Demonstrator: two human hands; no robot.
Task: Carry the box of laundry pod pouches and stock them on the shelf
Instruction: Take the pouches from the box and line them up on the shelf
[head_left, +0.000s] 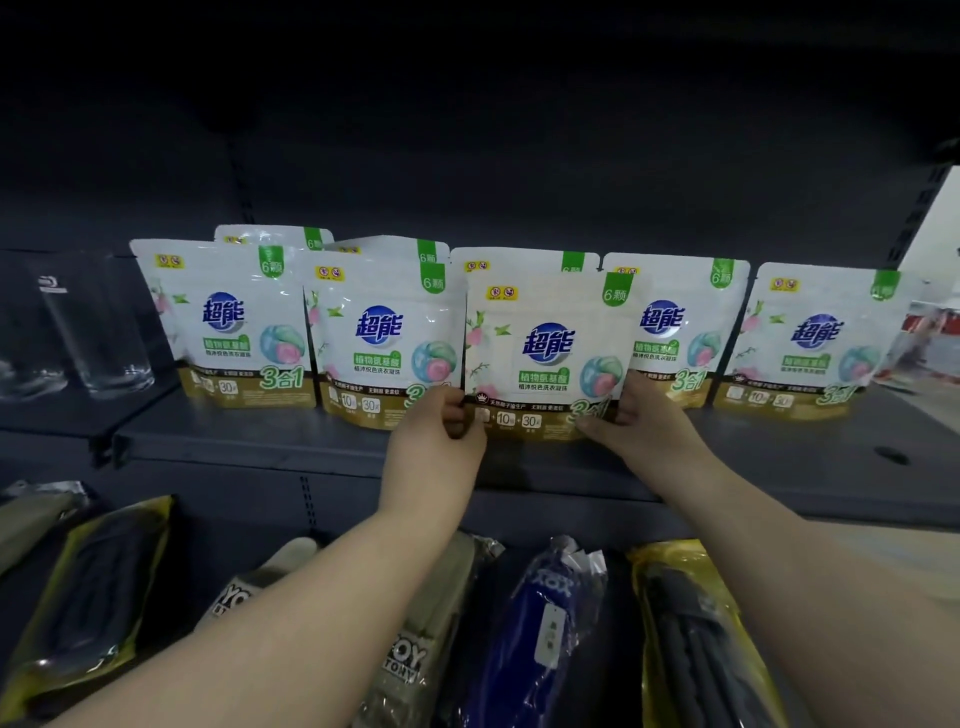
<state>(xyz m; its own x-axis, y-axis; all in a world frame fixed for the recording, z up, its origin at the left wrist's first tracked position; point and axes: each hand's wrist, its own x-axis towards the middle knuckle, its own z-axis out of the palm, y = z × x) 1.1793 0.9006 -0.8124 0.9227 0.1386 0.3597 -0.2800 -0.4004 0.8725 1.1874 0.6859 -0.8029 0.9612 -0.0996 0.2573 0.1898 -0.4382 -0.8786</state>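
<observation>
The pouch being placed (545, 358) stands upright at the front of the dark grey shelf (260, 447), near its middle, white with a gold band along the bottom and a blue logo. The left hand (441, 447) pinches its lower left corner, thumb in front and fingers curled behind; the right hand (639, 421) grips the lower right corner the same way, fingertips wrapped round the edge. Both bare forearms reach up from below.

Another pouch (524, 262) stands directly behind it, only its top strip showing. To the left stands a second front pouch (382, 343) — its right edge just beside the left hand — with one more peeking out behind it. Further left is a larger-looking pouch (228, 322), again with another top visible at its back. To the right, a pouch (675, 332) is partly covered by the held one, and a last pouch (815, 343) stands near the shelf's right end.

On the neighbouring shelf section at far left stand clear drinking glasses (104, 332), well apart from the hands.

Below, on the lower shelf, lie folded umbrellas in plastic sleeves — a yellow-edged black one (88, 587) at left, a blue one (540, 623) between the forearms, and another yellow-sleeved dark one (691, 634) at right.
</observation>
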